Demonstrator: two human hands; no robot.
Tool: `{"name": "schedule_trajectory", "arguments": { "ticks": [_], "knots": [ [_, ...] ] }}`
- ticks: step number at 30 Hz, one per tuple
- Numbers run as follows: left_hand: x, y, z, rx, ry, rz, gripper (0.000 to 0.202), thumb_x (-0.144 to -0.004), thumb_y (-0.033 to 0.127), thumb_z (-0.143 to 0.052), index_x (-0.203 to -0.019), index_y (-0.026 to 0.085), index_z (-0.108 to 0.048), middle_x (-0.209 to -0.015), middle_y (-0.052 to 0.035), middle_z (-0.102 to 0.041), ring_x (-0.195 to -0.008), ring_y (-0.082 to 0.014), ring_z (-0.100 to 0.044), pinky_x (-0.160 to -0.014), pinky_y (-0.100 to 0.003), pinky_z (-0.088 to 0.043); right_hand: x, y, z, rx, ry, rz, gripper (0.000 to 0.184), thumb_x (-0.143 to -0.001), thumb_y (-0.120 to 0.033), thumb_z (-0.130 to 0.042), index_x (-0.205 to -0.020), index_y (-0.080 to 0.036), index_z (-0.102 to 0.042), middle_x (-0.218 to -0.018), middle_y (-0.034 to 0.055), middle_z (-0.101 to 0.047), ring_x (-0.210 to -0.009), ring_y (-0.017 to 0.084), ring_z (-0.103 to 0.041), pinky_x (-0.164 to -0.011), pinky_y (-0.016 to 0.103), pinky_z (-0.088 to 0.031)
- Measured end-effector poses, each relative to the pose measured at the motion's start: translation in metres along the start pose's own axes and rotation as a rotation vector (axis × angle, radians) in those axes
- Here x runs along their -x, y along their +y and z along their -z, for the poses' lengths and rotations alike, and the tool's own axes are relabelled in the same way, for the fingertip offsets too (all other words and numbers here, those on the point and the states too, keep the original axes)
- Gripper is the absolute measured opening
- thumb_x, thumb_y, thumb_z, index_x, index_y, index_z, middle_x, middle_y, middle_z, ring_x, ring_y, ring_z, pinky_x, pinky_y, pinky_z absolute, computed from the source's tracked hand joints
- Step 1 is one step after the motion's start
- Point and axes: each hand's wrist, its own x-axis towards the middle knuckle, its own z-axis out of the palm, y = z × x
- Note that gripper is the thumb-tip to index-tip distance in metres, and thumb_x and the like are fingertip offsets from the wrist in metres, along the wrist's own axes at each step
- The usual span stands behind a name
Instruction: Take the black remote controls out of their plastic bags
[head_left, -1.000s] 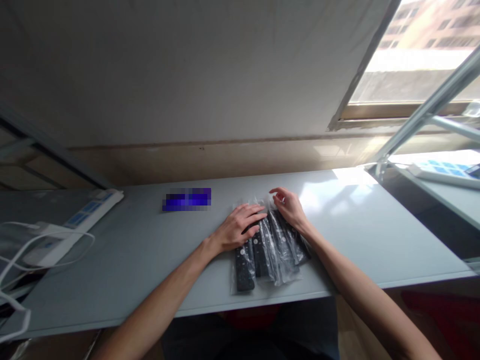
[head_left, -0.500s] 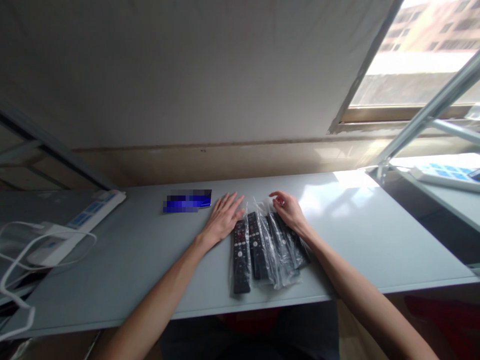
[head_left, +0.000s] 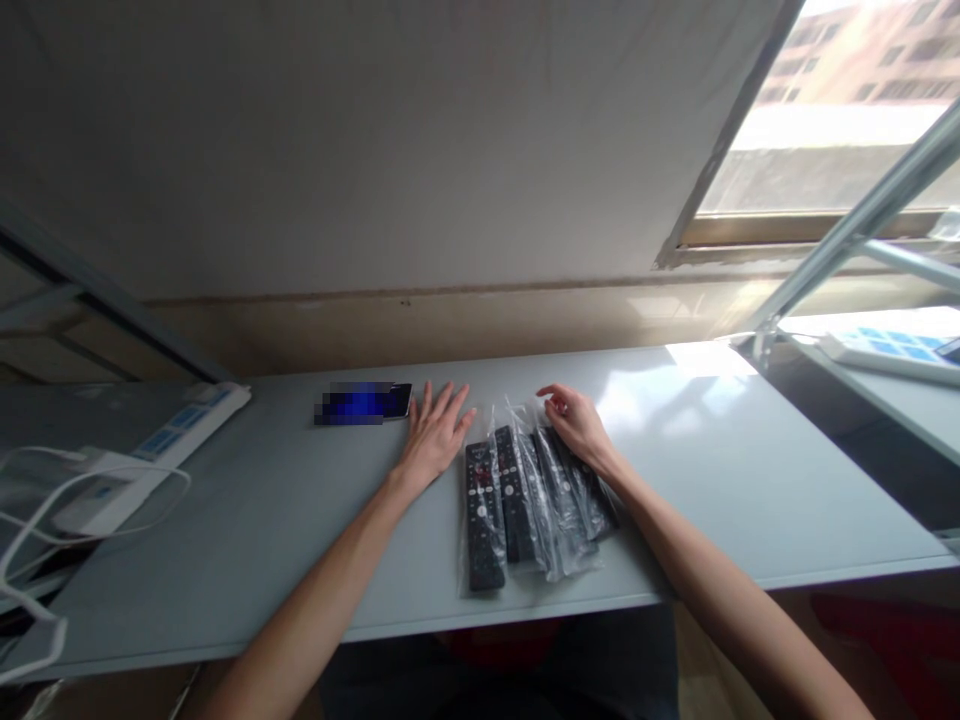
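Note:
Several black remote controls (head_left: 482,512) in clear plastic bags lie side by side on the grey tabletop (head_left: 300,540), partly overlapping toward the right. My left hand (head_left: 433,435) lies palm down to their left, fingers spread, holding nothing. Its fingertips are right beside a phone (head_left: 397,401) whose blue-lit screen is mostly pixelated. At the far right end of the remotes rests my right hand (head_left: 576,425), its fingers loosely bent and the index apart from the thumb. It touches the upper end of the bagged bundle, and its lower fingers are partly hidden.
A white power strip (head_left: 161,450) with a plugged-in charger and looping white cable (head_left: 56,610) lies at the left. Metal frame bars (head_left: 862,215) rise at both ends. Behind the table stands a wall (head_left: 412,180), with a window at upper right. Another power strip (head_left: 892,350) is far right.
My left hand has shifted left, away from the leftmost remote, and its fingers have spread wider. The phone has slid slightly left with it. My right hand has hardly moved.

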Motion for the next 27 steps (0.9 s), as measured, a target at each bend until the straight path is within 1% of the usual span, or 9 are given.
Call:
{"name": "schedule_trajectory", "arguments": {
  "ticks": [3,7,10,14,17,20,23,25,27],
  "knots": [
    [-0.001,-0.003,0.005,-0.026,-0.034,0.022,0.068,-0.112,0.06,-0.028,-0.168,0.023,-0.042,-0.175,-0.013,-0.039,-0.168,-0.0456,-0.015,-0.129,-0.078,-0.016,0.001,0.0,-0.001,0.0,-0.002,0.0,0.031,-0.091,-0.023,-0.053,-0.111,-0.019,-0.077,-0.082,0.003,-0.068,-0.071,0.018,-0.058,-0.072,0.03,-0.043],
    [-0.002,-0.004,0.009,-0.02,-0.06,0.014,0.065,-0.113,0.058,-0.028,-0.167,0.024,-0.043,-0.176,-0.0128,-0.037,-0.168,-0.0414,-0.018,-0.13,-0.077,-0.013,0.0,0.001,0.0,0.007,0.0,-0.001,0.031,-0.091,-0.023,-0.053,-0.11,-0.02,-0.077,-0.083,0.0033,-0.068,-0.073,0.019,-0.058,-0.074,0.031,-0.044],
    [-0.002,-0.002,0.009,0.049,-0.047,-0.012,0.064,-0.114,0.055,-0.027,-0.165,0.021,-0.046,-0.173,-0.0133,-0.042,-0.168,-0.0376,-0.023,-0.132,-0.071,-0.018,-0.001,0.001,0.001,0.006,-0.003,-0.007,0.03,-0.092,-0.024,-0.053,-0.109,-0.02,-0.078,-0.081,0.0031,-0.068,-0.072,0.018,-0.058,-0.073,0.031,-0.044],
    [0.002,0.013,0.007,0.165,-0.027,-0.17,0.057,-0.115,0.049,-0.033,-0.159,0.02,-0.053,-0.169,-0.0131,-0.05,-0.161,-0.0295,-0.04,-0.133,-0.057,-0.03,-0.002,0.0,0.003,-0.01,-0.023,0.005,0.027,-0.088,-0.024,-0.058,-0.105,-0.021,-0.078,-0.077,0.0017,-0.067,-0.07,0.018,-0.058,-0.071,0.03,-0.044],
    [0.008,0.031,0.008,0.205,-0.044,-0.33,0.047,-0.114,0.039,-0.039,-0.154,0.024,-0.058,-0.168,-0.0099,-0.051,-0.159,-0.0268,-0.043,-0.135,-0.056,-0.03,-0.002,-0.004,0.003,-0.035,-0.014,0.03,0.028,-0.086,-0.019,-0.057,-0.104,-0.021,-0.078,-0.08,0.0022,-0.069,-0.072,0.018,-0.059,-0.073,0.03,-0.045],
    [0.013,0.045,0.01,0.238,-0.092,-0.472,0.043,-0.112,0.029,-0.043,-0.15,0.027,-0.062,-0.169,-0.0083,-0.05,-0.16,-0.0254,-0.042,-0.135,-0.056,-0.029,-0.003,-0.009,0.006,-0.07,0.047,0.047,0.031,-0.091,-0.021,-0.054,-0.113,-0.021,-0.077,-0.086,0.0034,-0.069,-0.077,0.019,-0.06,-0.079,0.032,-0.047],
    [0.015,0.051,0.013,0.242,-0.123,-0.544,0.041,-0.109,0.026,-0.048,-0.146,0.027,-0.067,-0.171,-0.0084,-0.046,-0.163,-0.0275,-0.037,-0.135,-0.059,-0.027,-0.006,-0.018,0.013,-0.134,0.151,0.037,0.032,-0.099,-0.031,-0.052,-0.123,-0.02,-0.071,-0.088,0.0036,-0.067,-0.081,0.019,-0.061,-0.082,0.033,-0.05],
    [0.014,0.052,0.014,0.252,-0.097,-0.55,0.039,-0.109,0.026,-0.049,-0.141,0.027,-0.07,-0.171,-0.0086,-0.047,-0.163,-0.0289,-0.038,-0.135,-0.061,-0.026,-0.009,-0.023,0.018,-0.278,0.245,0.009,0.032,-0.1,-0.039,-0.056,-0.125,-0.022,-0.067,-0.087,0.0026,-0.065,-0.081,0.019,-0.06,-0.079,0.032,-0.051],
    [0.014,0.054,0.014,0.29,-0.046,-0.529,0.036,-0.109,0.029,-0.05,-0.137,0.026,-0.073,-0.167,-0.0092,-0.052,-0.16,-0.0294,-0.041,-0.135,-0.062,-0.026,-0.011,-0.027,0.022,-0.48,0.336,-0.037,0.034,-0.097,-0.045,-0.063,-0.124,-0.025,-0.065,-0.085,0.0006,-0.062,-0.078,0.018,-0.058,-0.074,0.03,-0.051]
  ]
}}
